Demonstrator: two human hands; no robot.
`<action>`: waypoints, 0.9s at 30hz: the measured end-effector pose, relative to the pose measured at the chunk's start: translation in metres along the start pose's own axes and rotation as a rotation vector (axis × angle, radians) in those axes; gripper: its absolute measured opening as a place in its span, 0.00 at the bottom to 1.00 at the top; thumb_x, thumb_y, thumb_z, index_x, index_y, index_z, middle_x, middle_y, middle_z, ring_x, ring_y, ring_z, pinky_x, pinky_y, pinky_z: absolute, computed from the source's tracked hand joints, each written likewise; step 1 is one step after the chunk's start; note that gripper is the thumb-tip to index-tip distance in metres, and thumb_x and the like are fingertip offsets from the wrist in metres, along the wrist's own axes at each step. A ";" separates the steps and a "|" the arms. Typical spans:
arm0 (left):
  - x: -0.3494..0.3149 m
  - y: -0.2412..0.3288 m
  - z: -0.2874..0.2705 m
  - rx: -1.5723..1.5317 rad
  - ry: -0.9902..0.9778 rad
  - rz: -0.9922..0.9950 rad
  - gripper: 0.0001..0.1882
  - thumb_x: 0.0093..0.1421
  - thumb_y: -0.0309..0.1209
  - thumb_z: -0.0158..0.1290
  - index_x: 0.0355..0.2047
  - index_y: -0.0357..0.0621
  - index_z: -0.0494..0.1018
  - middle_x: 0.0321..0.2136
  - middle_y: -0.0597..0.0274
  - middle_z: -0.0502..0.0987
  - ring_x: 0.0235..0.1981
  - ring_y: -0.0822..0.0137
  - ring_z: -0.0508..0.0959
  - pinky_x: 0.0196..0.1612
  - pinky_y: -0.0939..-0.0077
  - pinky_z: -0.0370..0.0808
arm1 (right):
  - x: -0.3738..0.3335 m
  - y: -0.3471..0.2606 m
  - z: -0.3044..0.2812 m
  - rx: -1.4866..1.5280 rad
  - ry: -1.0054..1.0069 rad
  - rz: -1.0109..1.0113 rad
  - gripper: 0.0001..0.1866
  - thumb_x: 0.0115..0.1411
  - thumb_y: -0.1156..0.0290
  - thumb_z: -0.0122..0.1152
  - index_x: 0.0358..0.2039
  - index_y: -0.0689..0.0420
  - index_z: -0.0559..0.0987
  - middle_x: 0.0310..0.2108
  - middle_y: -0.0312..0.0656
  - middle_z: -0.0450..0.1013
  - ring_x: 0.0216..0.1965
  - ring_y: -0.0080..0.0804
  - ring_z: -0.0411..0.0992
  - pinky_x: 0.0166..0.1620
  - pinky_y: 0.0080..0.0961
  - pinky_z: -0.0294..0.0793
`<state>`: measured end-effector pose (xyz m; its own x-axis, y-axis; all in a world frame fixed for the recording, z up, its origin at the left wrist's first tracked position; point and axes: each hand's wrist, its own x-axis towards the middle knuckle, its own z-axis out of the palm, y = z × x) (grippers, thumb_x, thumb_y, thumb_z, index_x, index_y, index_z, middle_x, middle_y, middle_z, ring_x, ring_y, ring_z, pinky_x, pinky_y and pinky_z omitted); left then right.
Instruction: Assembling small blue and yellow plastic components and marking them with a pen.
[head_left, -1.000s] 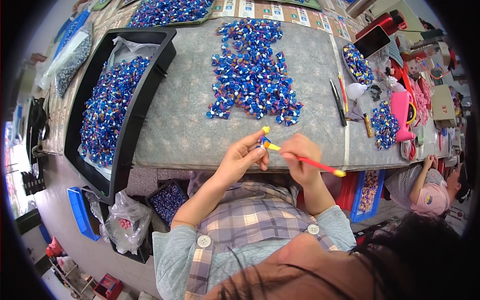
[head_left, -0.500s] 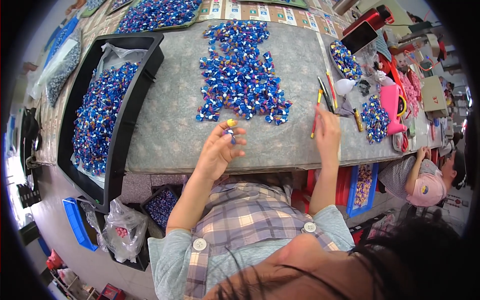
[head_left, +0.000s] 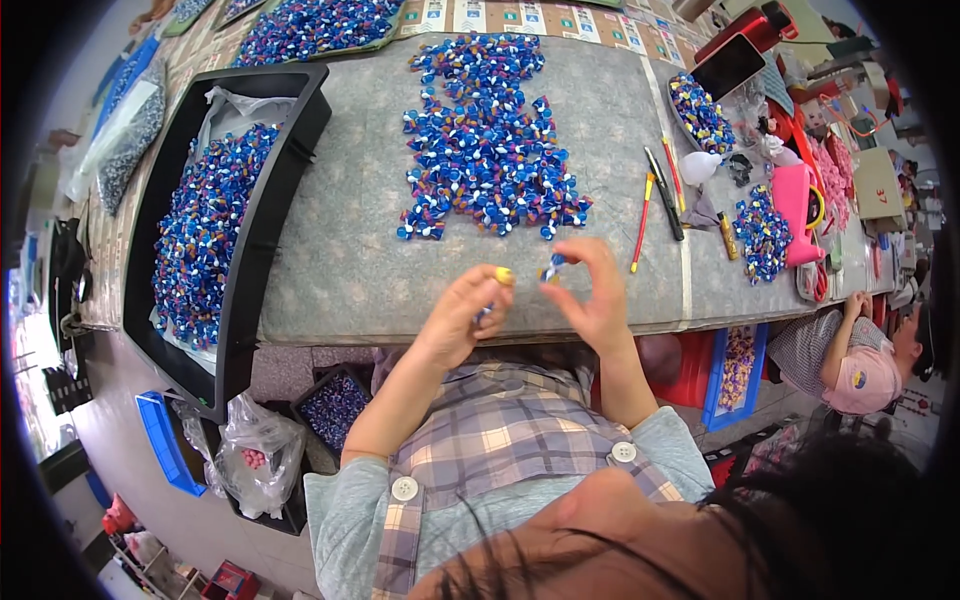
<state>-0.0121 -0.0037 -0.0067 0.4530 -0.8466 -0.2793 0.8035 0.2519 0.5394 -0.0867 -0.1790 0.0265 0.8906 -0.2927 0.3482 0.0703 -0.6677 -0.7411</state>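
Bright, even light; glare whitens the far left, perhaps a window [head_left: 24, 325]; fisheye curvature ends in black corners.

The head-worn fisheye camera looks down and forward from above the plaid apron [head_left: 500, 430], with the left hand [head_left: 458, 318] and right hand [head_left: 597, 298] fairly near and the table [head_left: 345, 215] stretching away beyond; toward the dark, bending rim, distances seem hard to judge.

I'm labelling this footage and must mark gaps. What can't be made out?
All in the head view:
Small blue piece in the left hand: mostly hidden by that hand.
Blue-and-white piece at the right hand: too small for exact shape.
Floor of the black bin: covered by heaped pieces.
Far heap: cut off by the upper edge.
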 end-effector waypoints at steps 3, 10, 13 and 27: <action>0.002 -0.008 0.009 0.071 -0.049 -0.071 0.22 0.55 0.46 0.50 0.41 0.41 0.66 0.25 0.72 0.66 0.19 0.81 0.59 0.17 0.90 0.53 | -0.010 -0.007 0.006 0.195 -0.017 -0.191 0.28 0.40 0.75 0.66 0.44 0.58 0.67 0.39 0.43 0.70 0.39 0.43 0.67 0.42 0.33 0.66; -0.005 -0.002 0.019 0.125 -0.035 -0.110 0.18 0.56 0.43 0.50 0.39 0.42 0.69 0.20 0.74 0.64 0.19 0.82 0.59 0.20 0.90 0.53 | -0.012 -0.010 0.015 0.156 0.006 -0.308 0.33 0.40 0.74 0.67 0.48 0.58 0.63 0.39 0.44 0.70 0.40 0.44 0.67 0.43 0.32 0.66; -0.006 -0.003 0.016 0.107 -0.038 -0.087 0.16 0.56 0.42 0.50 0.37 0.42 0.70 0.20 0.75 0.64 0.19 0.82 0.59 0.20 0.90 0.53 | -0.011 -0.015 0.012 0.329 0.006 -0.106 0.33 0.40 0.73 0.67 0.49 0.60 0.64 0.39 0.44 0.69 0.40 0.42 0.67 0.43 0.31 0.66; -0.008 -0.002 0.016 0.629 0.027 0.255 0.10 0.49 0.28 0.57 0.30 0.40 0.69 0.28 0.69 0.67 0.29 0.78 0.64 0.34 0.85 0.61 | -0.015 -0.004 0.012 0.450 -0.053 0.018 0.12 0.42 0.75 0.65 0.30 0.58 0.77 0.28 0.39 0.73 0.32 0.33 0.70 0.37 0.25 0.65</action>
<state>-0.0239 -0.0053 0.0071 0.6148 -0.7827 -0.0972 0.2962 0.1150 0.9482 -0.0944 -0.1640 0.0173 0.9144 -0.2583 0.3118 0.2326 -0.2953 -0.9267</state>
